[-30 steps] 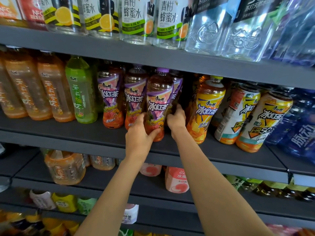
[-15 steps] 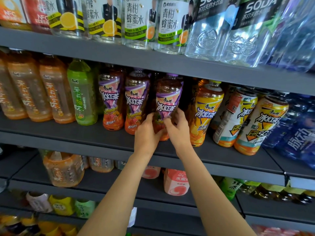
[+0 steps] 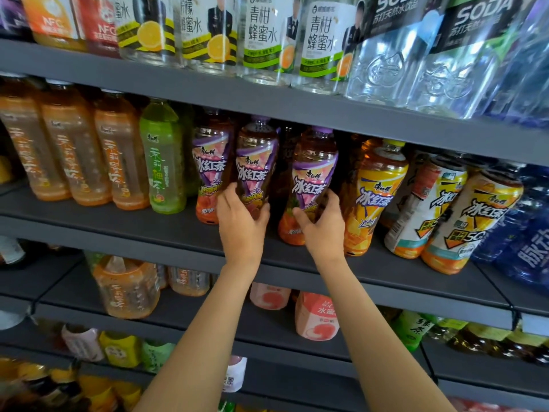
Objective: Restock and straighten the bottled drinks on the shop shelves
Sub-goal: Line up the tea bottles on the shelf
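Bottles of purple-labelled iced tea stand in a row near the front edge of the middle shelf [image 3: 178, 233], between a green tea bottle [image 3: 163, 156] toward the left end and a yellow-labelled bottle [image 3: 374, 197] toward the right. The left hand [image 3: 242, 224] is wrapped around the lower body of the middle purple bottle [image 3: 257, 165], fingers curled on its label. The right hand [image 3: 322, 227] is closed on the lower body of the right purple bottle [image 3: 313, 179], which stands just beside the yellow-labelled one. A third purple bottle [image 3: 209, 168] stands untouched, touching or nearly touching the left-hand bottle. Each bottle appears full, so it is judged moderately heavy, with thin plastic walls that flex under pressure and a glossy sleeve that may slip. Hold at the waist, low on the body, is judged best; sliding along the shelf rather than lifting should limit tipping into neighbours.
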`<state>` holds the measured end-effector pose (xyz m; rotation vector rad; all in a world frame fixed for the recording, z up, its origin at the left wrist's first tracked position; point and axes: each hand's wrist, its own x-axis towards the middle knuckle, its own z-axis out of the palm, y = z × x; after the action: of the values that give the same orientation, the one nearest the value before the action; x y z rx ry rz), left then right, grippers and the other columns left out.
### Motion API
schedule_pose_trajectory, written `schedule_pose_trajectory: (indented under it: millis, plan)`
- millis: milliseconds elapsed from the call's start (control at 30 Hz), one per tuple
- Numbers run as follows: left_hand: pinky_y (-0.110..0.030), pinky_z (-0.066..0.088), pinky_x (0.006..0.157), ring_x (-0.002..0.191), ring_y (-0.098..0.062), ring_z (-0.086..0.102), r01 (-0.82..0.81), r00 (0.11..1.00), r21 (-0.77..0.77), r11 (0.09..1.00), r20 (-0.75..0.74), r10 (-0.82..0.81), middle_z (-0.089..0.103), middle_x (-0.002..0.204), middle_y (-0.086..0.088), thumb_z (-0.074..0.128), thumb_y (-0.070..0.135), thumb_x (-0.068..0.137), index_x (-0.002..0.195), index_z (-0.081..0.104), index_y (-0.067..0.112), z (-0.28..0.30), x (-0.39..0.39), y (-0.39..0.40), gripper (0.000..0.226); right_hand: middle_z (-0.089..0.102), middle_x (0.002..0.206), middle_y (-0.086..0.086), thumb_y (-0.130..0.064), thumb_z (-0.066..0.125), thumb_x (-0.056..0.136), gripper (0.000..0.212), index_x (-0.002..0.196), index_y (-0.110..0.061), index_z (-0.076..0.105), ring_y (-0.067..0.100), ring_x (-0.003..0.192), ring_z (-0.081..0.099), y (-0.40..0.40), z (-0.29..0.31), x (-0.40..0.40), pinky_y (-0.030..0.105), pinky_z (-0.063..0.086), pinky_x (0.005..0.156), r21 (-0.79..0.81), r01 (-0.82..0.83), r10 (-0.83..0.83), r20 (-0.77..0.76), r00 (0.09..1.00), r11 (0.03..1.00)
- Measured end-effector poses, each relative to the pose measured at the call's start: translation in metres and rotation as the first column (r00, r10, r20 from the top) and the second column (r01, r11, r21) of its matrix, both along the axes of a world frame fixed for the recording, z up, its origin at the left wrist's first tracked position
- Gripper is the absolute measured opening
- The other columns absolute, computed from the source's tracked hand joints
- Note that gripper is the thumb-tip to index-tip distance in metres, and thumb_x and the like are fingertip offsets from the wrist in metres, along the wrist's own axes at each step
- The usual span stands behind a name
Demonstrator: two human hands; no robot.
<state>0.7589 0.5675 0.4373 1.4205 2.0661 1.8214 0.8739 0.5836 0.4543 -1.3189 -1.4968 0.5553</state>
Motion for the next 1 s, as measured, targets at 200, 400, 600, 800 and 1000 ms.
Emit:
schedule_pose_trajectory:
  millis: [200, 400, 600, 800, 1000]
  plan:
    - [-0.041, 0.043, 0.095, 0.114, -0.032, 0.051, 0.020, 0.999, -0.137, 0.990, -0.032, -0.025, 0.055, 0.122, -0.018, 0.070, 0.024, 0.081, 0.127, 0.043, -0.003, -0.006, -0.004, 0.014, 0.060, 0.045, 0.116, 0.008, -0.004, 0.065, 0.081, 0.040, 0.119, -0.005, 0.049, 0.018, 0.106, 0.052, -0.029, 0.007, -0.019, 0.024, 0.046, 0.089, 0.466, 0.085, -0.109, 0.025, 0.994, 0.881]
    - [-0.042, 0.043, 0.092, 0.111, -0.030, 0.051, 0.052, 0.996, -0.100, 0.994, -0.073, -0.060, 0.056, 0.120, -0.016, 0.051, 0.018, 0.091, 0.127, 0.045, 0.000, -0.013, -0.010, 0.007, 0.040, 0.034, 0.138, 0.013, -0.011, 0.058, 0.089, 0.058, 0.138, -0.001, 0.028, 0.022, 0.127, 0.039, -0.024, 0.001, -0.058, 0.017, 0.033, 0.098, 0.242, -0.159, 0.087, 0.281, 0.956, 0.957]
    - [-0.038, 0.036, 0.099, 0.123, -0.027, 0.039, 0.164, 0.974, -0.070, 0.984, -0.147, -0.173, 0.046, 0.130, -0.013, 0.062, 0.018, 0.085, 0.133, 0.042, 0.006, -0.017, -0.036, -0.010, 0.053, 0.048, 0.129, 0.019, -0.018, 0.060, 0.089, 0.062, 0.137, 0.003, 0.027, 0.032, 0.119, 0.049, -0.009, -0.005, -0.074, 0.032, 0.042, 0.094, -0.058, -0.122, 0.130, 0.177, 0.976, 0.991]
    - [-0.044, 0.035, 0.103, 0.122, -0.030, 0.037, -0.005, 1.000, -0.033, 0.999, -0.028, 0.004, 0.041, 0.128, -0.016, 0.074, 0.019, 0.071, 0.129, 0.038, 0.003, -0.013, -0.062, -0.005, 0.070, 0.051, 0.124, 0.020, -0.025, 0.058, 0.090, 0.056, 0.131, 0.005, 0.034, 0.034, 0.110, 0.053, -0.008, -0.014, -0.085, 0.036, 0.043, 0.083, -0.063, -0.026, 0.040, 0.223, 0.974, 0.998]
    - [-0.048, 0.039, 0.098, 0.119, -0.033, 0.047, -0.043, 0.998, -0.174, 0.984, 0.035, 0.050, 0.049, 0.127, -0.015, 0.072, 0.025, 0.077, 0.133, 0.037, 0.004, -0.005, -0.067, 0.014, 0.069, 0.047, 0.128, 0.018, -0.028, 0.052, 0.093, 0.056, 0.134, 0.003, 0.029, 0.032, 0.113, 0.052, -0.012, -0.018, -0.087, 0.035, 0.043, 0.085, -0.035, -0.004, 0.014, 0.288, 0.957, 0.999]
